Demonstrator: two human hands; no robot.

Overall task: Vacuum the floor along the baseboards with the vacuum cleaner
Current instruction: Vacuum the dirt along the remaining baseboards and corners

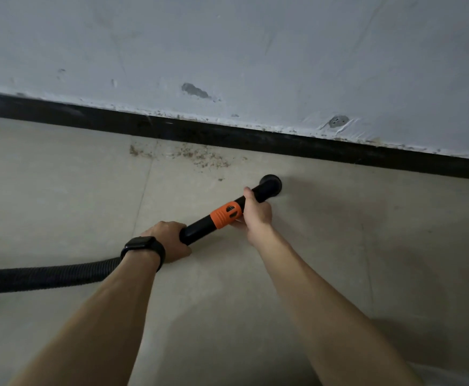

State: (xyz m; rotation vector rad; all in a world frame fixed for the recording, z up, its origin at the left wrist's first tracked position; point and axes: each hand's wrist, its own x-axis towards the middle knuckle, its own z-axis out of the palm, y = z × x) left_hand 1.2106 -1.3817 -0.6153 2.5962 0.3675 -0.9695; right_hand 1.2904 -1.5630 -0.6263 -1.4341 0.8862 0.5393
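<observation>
Currently the pale grey wall (227, 37) is filling the upper part of the view, showing chipped patches near its foot. The beige tiled floor (60, 204) is taking up the rest, with grout lines running toward the wall. The black baseboard (227, 135) is running along the joint between the two, slanting down to the right.

Of the vacuum cleaner, only the ribbed black hose (46, 277), the rigid black tube (199, 231) and its end fitting are showing. The hose is coming in from the left edge and passing behind the left wrist. The tube is angling up and right toward the baseboard.

The left hand (169, 240) is gripping the rear end of the tube, fingers wrapped fully round it. The right hand (257, 211) is gripping the tube further forward, fingers curled round it just ahead of the orange collar (225, 214).

The round black nozzle (270, 185) is sitting down at the floor, near the baseboard but apart from it; whether it is actually touching the tile, I cannot tell. A black watch (144, 247) is sitting on the left wrist. Brownish debris (199, 156) is lying scattered along the baseboard, left of the nozzle and not touching it.
</observation>
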